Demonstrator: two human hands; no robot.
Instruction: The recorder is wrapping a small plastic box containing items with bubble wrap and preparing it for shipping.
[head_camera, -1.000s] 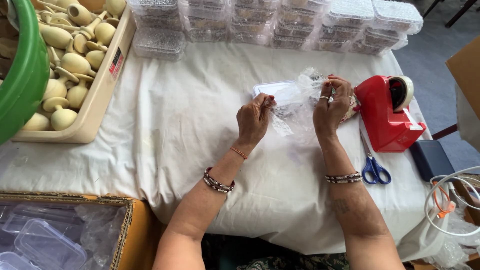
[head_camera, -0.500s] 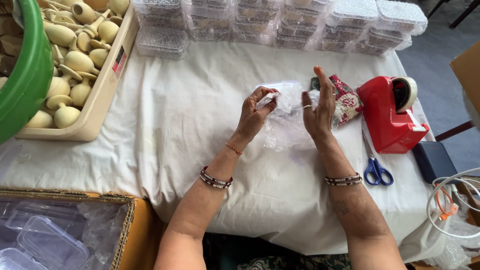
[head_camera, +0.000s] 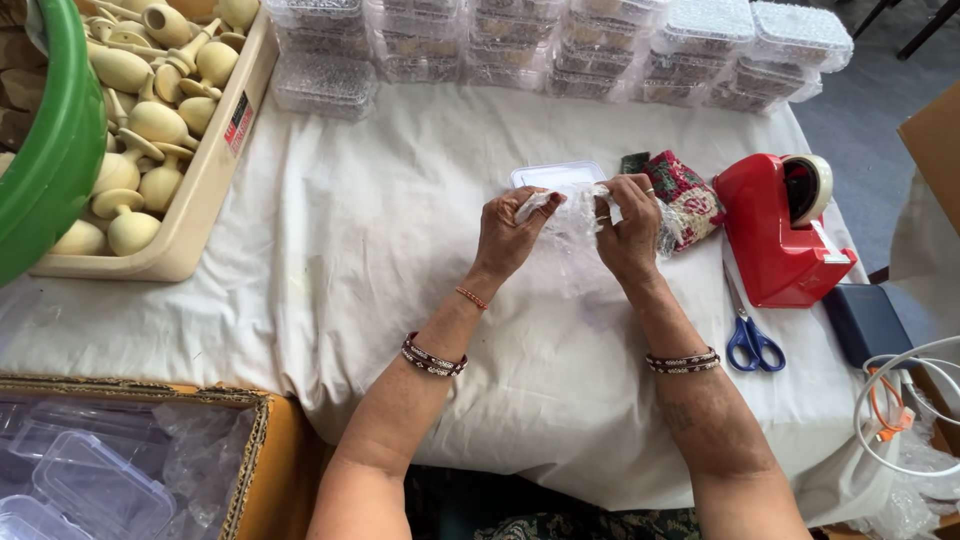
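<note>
My left hand (head_camera: 507, 233) and my right hand (head_camera: 628, 230) both pinch a crinkled clear plastic bag (head_camera: 573, 222) held just above the white cloth. The two hands sit close together at the bag's top edge. Right behind the bag lies a small clear plastic box with a white lid (head_camera: 553, 176). A red floral fabric pouch (head_camera: 686, 196) rests beside my right hand.
A red tape dispenser (head_camera: 781, 229), blue-handled scissors (head_camera: 749, 334) and a dark case (head_camera: 866, 322) lie to the right. Stacked clear boxes (head_camera: 560, 45) line the far edge. A beige tray of wooden pieces (head_camera: 150, 130) and a green tub (head_camera: 40, 150) stand left; a carton of empty boxes (head_camera: 110, 465) sits near left.
My right hand, raised with fingers spread half a second ago, has closed on the bag again. Both hands have drawn closer together, bunching the plastic.
</note>
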